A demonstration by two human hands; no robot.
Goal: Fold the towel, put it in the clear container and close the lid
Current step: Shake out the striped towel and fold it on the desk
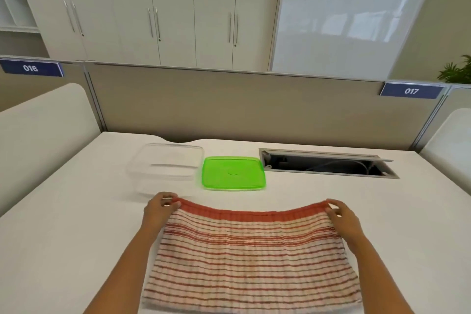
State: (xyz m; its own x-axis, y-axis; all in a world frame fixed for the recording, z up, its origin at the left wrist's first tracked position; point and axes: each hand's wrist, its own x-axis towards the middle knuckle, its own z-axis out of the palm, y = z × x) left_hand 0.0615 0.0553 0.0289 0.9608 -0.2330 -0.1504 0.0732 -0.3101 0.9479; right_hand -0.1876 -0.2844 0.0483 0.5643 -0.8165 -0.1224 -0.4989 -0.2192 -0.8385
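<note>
A red-and-white striped towel (249, 255) lies spread on the white table, its red-bordered far edge lifted slightly. My left hand (159, 210) pinches the far left corner and my right hand (342, 216) pinches the far right corner. Beyond the towel, left of centre, stands the clear container (167, 164), open and empty. Its green lid (233, 173) lies flat on the table just to the container's right.
An open cable hatch (328, 164) is cut into the table at the back right. A grey partition (229, 102) closes off the table's far edge, with white side panels to the left and right.
</note>
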